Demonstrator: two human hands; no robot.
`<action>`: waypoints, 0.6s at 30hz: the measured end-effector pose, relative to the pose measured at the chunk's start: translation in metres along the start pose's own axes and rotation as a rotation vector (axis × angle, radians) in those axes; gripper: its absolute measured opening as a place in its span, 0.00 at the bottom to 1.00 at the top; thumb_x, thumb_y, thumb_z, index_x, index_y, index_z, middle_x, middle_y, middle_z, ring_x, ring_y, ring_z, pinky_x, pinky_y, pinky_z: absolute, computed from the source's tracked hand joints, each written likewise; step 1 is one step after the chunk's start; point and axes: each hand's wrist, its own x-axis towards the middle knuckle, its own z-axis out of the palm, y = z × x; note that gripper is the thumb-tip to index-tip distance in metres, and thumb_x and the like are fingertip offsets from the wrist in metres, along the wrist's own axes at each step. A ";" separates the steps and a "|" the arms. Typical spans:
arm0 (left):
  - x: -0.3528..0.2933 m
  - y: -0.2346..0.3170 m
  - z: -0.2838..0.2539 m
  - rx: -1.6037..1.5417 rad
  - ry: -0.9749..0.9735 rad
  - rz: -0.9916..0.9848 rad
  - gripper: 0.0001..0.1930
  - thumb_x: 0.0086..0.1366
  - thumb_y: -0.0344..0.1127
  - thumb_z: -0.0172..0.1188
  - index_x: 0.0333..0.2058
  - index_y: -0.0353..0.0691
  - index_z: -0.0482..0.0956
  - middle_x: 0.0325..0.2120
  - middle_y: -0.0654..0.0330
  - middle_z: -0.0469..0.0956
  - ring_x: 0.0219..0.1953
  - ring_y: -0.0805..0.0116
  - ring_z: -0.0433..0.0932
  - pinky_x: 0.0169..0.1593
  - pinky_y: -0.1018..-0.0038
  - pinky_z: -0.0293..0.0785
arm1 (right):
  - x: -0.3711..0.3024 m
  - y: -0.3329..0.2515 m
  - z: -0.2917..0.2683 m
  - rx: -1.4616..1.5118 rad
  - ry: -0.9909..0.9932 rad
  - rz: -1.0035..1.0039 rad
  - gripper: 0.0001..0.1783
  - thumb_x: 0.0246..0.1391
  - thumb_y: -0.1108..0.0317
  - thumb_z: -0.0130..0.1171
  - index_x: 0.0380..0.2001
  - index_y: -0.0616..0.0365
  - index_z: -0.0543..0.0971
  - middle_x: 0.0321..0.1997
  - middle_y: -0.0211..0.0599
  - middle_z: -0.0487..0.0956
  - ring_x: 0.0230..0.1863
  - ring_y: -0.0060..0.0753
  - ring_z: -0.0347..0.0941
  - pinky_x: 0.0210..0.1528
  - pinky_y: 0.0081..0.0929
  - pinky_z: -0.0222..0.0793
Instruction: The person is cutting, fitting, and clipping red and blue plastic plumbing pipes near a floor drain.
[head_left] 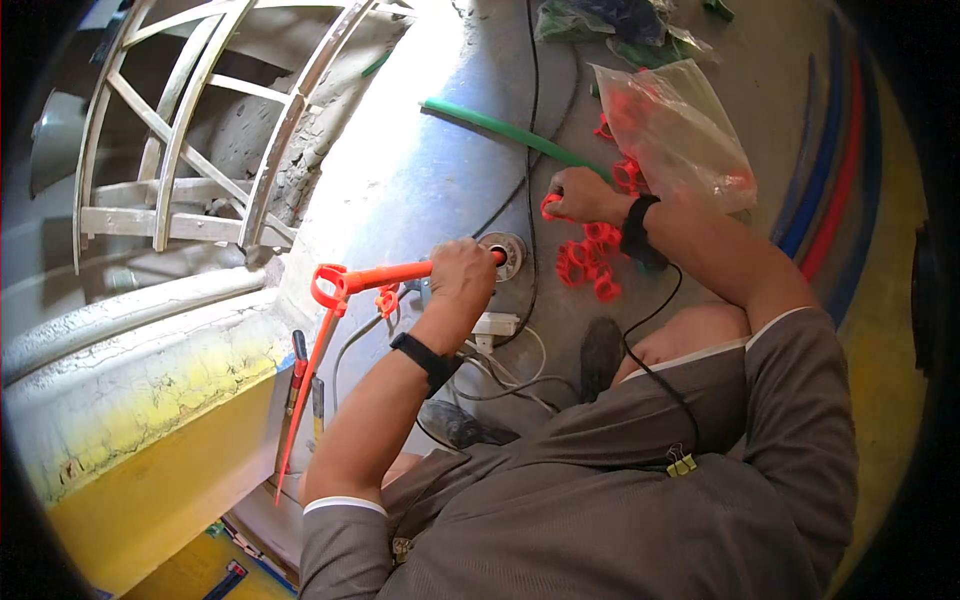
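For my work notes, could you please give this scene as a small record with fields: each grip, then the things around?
Left grip: closed around an orange-red pipe
Pipe's left end: ring-shaped red fitting
Right grip: pinching a small red piece
Floor: loose red fittings, green pipe, black cable
Clear bag: red pieces show through
Far right: long blue tube, red tube

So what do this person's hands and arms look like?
The left hand and right hand are gloveless. The left wristband and right wristband are black; a thin black cable seems to trail from the latter. Short grey-brown sleeves show white edges.
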 end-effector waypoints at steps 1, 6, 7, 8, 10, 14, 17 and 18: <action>0.003 0.000 0.001 -0.019 -0.010 0.003 0.06 0.59 0.33 0.52 0.31 0.47 0.79 0.28 0.59 0.77 0.33 0.60 0.78 0.34 0.66 0.72 | -0.001 -0.002 -0.001 0.068 -0.051 0.071 0.15 0.40 0.60 0.64 0.27 0.62 0.82 0.25 0.48 0.80 0.27 0.44 0.78 0.34 0.37 0.72; -0.009 -0.017 -0.010 -0.164 -0.094 -0.054 0.11 0.61 0.41 0.52 0.27 0.44 0.81 0.25 0.56 0.78 0.29 0.58 0.80 0.31 0.64 0.74 | -0.006 0.003 -0.001 0.096 -0.014 0.057 0.15 0.41 0.61 0.65 0.27 0.63 0.81 0.24 0.46 0.80 0.28 0.39 0.77 0.34 0.33 0.72; -0.019 -0.024 -0.012 -0.191 -0.053 -0.074 0.15 0.62 0.44 0.52 0.25 0.41 0.81 0.23 0.55 0.79 0.27 0.58 0.80 0.30 0.63 0.75 | -0.008 0.004 0.000 0.190 -0.038 0.083 0.16 0.41 0.60 0.65 0.28 0.64 0.81 0.25 0.45 0.80 0.29 0.38 0.77 0.34 0.32 0.71; -0.026 -0.029 -0.017 -0.228 -0.043 -0.094 0.18 0.63 0.48 0.51 0.25 0.41 0.80 0.23 0.54 0.78 0.26 0.54 0.79 0.31 0.62 0.74 | -0.009 0.004 0.000 0.196 -0.039 0.086 0.16 0.41 0.60 0.65 0.28 0.64 0.81 0.25 0.45 0.80 0.29 0.38 0.77 0.34 0.32 0.71; -0.037 -0.038 -0.017 -0.282 -0.062 -0.132 0.19 0.64 0.50 0.50 0.25 0.42 0.81 0.23 0.53 0.78 0.26 0.53 0.78 0.31 0.61 0.74 | -0.007 0.003 0.000 0.195 -0.035 0.017 0.17 0.44 0.58 0.65 0.31 0.63 0.80 0.29 0.45 0.80 0.31 0.35 0.77 0.35 0.31 0.71; -0.051 -0.049 -0.002 -0.463 -0.096 -0.249 0.22 0.64 0.55 0.49 0.28 0.43 0.82 0.23 0.51 0.78 0.28 0.51 0.78 0.33 0.58 0.73 | -0.005 -0.014 0.009 0.292 -0.127 -0.071 0.20 0.47 0.57 0.64 0.36 0.64 0.78 0.32 0.45 0.80 0.34 0.34 0.76 0.36 0.31 0.71; -0.055 -0.052 0.008 -0.564 -0.135 -0.318 0.23 0.64 0.56 0.47 0.29 0.44 0.82 0.23 0.51 0.79 0.29 0.51 0.78 0.33 0.57 0.72 | -0.009 -0.032 0.017 0.335 -0.157 -0.028 0.22 0.50 0.56 0.63 0.39 0.65 0.76 0.34 0.46 0.79 0.36 0.34 0.76 0.38 0.30 0.70; -0.054 -0.054 0.012 -0.586 -0.152 -0.333 0.24 0.65 0.57 0.47 0.30 0.44 0.82 0.23 0.50 0.79 0.29 0.50 0.78 0.33 0.57 0.72 | -0.009 -0.034 0.019 0.325 -0.176 -0.027 0.23 0.50 0.55 0.63 0.40 0.66 0.75 0.34 0.47 0.79 0.36 0.35 0.75 0.38 0.31 0.70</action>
